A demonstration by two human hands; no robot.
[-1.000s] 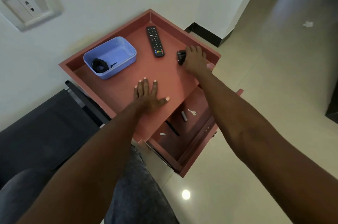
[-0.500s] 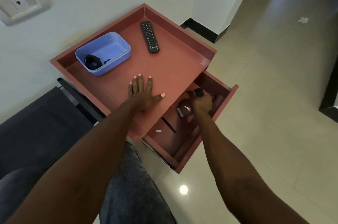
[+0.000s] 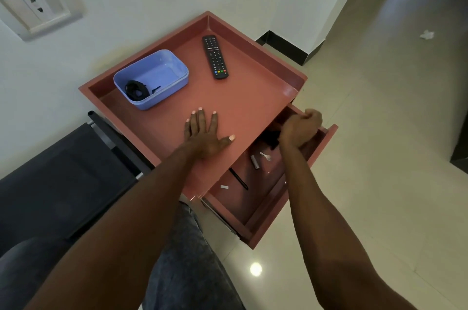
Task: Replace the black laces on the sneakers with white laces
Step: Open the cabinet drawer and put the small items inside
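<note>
- A reddish-brown bedside cabinet [image 3: 253,107] stands against a white wall, its top framed by a raised rim.
- A black remote control [image 3: 215,57] lies on the top near the far corner, its coloured buttons at the near end.
- A light blue plastic tub [image 3: 167,74] sits at the left of the top, well apart from the remote.
- The open drawer [image 3: 255,211] holds a small key [image 3: 266,156], a short grey cylinder [image 3: 254,162], a thin black pen [image 3: 238,178] and a small white scrap [image 3: 224,187].
- A white wall socket [image 3: 35,9] is at upper left.
- A dark seat [image 3: 55,178] lies left of the cabinet.
- A crumpled white scrap of paper [image 3: 427,35] lies on the beige tiled floor [image 3: 379,132].
</note>
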